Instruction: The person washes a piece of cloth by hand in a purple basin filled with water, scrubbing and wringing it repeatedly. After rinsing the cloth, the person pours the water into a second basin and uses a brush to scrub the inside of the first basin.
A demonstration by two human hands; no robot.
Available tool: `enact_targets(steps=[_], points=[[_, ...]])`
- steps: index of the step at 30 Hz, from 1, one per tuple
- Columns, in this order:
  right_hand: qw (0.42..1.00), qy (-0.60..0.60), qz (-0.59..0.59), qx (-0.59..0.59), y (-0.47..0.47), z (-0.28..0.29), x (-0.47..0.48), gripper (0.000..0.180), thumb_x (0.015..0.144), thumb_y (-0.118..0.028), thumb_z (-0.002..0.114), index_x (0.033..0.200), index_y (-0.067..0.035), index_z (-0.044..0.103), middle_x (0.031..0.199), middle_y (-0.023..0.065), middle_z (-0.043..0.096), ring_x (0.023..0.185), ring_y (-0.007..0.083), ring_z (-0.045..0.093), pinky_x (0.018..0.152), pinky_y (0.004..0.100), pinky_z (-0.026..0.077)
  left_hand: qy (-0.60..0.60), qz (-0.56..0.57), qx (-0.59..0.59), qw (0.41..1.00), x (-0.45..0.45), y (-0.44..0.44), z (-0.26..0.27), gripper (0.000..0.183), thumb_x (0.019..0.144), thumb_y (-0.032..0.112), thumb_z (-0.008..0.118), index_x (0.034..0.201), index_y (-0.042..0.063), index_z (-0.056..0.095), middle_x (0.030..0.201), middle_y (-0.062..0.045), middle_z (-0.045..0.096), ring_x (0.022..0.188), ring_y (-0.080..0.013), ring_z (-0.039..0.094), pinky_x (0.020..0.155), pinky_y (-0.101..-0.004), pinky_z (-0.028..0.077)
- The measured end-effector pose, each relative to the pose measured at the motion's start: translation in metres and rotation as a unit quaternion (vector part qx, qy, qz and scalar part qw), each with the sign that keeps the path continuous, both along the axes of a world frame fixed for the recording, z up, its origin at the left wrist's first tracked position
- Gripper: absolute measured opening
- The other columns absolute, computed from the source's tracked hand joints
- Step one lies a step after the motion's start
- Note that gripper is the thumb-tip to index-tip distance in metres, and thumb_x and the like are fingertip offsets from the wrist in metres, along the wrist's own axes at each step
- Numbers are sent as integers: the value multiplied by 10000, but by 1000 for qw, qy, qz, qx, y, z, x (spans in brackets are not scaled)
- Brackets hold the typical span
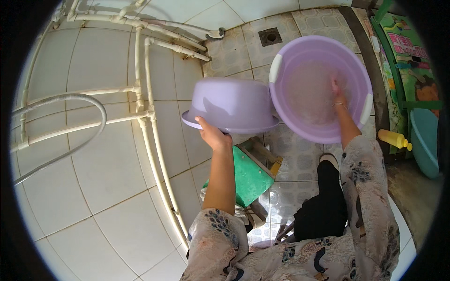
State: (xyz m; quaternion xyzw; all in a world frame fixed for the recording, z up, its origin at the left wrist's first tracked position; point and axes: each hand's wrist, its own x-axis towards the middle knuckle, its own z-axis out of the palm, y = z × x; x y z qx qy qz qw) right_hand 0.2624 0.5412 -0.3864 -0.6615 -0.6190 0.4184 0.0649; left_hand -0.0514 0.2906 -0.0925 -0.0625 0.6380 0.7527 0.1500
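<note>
My left hand (215, 135) grips the rim of a light purple plastic basin (232, 100). The basin is tipped so that its outer wall and base show, and its inside is hidden. To the right stands a larger purple basin (277, 100) with white handles, holding cloudy water (306, 93). My right hand (336, 89) reaches down into that water near the right wall, a thin bracelet at its wrist. The water blurs its fingers, and I see no object in them. The two basins meet or nearly meet at their edges.
A green-topped stool (250, 175) is below the tipped basin. Pale pipes (142, 105) and a flexible hose (100, 109) run along the tiled wall at left. A floor drain (270, 36) lies beyond. At right are a yellow bottle (393, 138), a green rack (390, 66) and a teal basin (423, 140).
</note>
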Motion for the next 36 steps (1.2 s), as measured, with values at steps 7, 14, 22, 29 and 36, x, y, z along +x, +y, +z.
enact_targets(steps=[7,14,22,29,36], points=[[918,332,213,42,-126,158,-123,350,915,-292,456,1251,-218,521,1048,147,635,984,262,603,845,344,463,-11,50,-29,998,3,11,7,619,900,474,446,1215,-55,392,1220,-173,461,1080,-293,488,936,-407,411],[909,250,331,48,-117,198,-171,380,944,-301,313,1316,-250,369,987,220,613,865,372,604,696,467,474,-6,43,-47,998,6,11,6,618,894,462,464,1214,-61,392,1200,-178,475,1044,-303,510,913,-426,429],[966,116,73,-217,-50,229,-147,672,849,-584,379,1191,-31,549,1166,260,543,1118,360,510,890,410,416,-32,36,-43,998,7,13,3,651,897,472,453,1253,-62,348,1264,-187,426,1100,-303,474,958,-438,391],[988,112,-102,-28,-14,114,-55,636,884,-547,315,1228,-50,515,1163,216,564,1094,339,528,926,376,384,-16,49,-17,999,14,14,8,637,904,487,424,1281,-18,334,1290,-155,413,1138,-303,452,973,-440,377],[969,226,90,-43,-53,112,-115,386,893,-291,496,1265,-190,510,1166,132,588,1060,241,566,899,345,424,10,-120,47,992,-36,-3,5,551,936,421,397,1286,-1,336,1269,-153,432,1135,-295,467,943,-412,412]])
